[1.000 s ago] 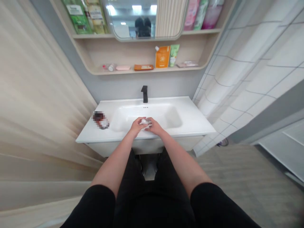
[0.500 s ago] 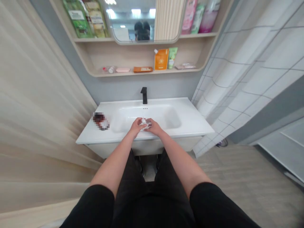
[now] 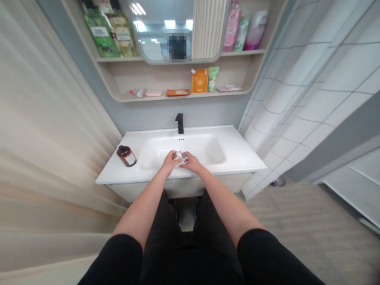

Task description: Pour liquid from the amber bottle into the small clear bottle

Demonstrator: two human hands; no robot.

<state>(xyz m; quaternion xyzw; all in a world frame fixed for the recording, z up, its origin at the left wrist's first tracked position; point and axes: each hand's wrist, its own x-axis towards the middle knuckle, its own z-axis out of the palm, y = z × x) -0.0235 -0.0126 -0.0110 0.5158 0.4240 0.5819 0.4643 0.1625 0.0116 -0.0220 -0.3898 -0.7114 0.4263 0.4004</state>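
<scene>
Over the front edge of the white sink basin [image 3: 215,150], both hands are together around a small clear-and-white bottle [image 3: 179,155]. Its white top points up between the fingers. Something white and thin, perhaps a wipe, shows at its lower side; I cannot make out what it is. My left hand [image 3: 170,161] is closed on the bottle from the left, thumb in front. From the right, my right hand [image 3: 191,161] curls its fingers and thumb round the other side. The fingers hide much of the bottle.
A black faucet [image 3: 179,123] rises behind the basin. On the counter's left stands a brown bottle [image 3: 126,156] with a label. Above, a shelf [image 3: 166,99] holds an orange pouch [image 3: 200,80], a green tube [image 3: 213,78] and small packets. A curtain [image 3: 59,150] hangs at the left.
The head view has tilted slightly upward, so shelf and sink sit lower in the picture. Both hands stay around the small bottle, with hardly any change of grip.
</scene>
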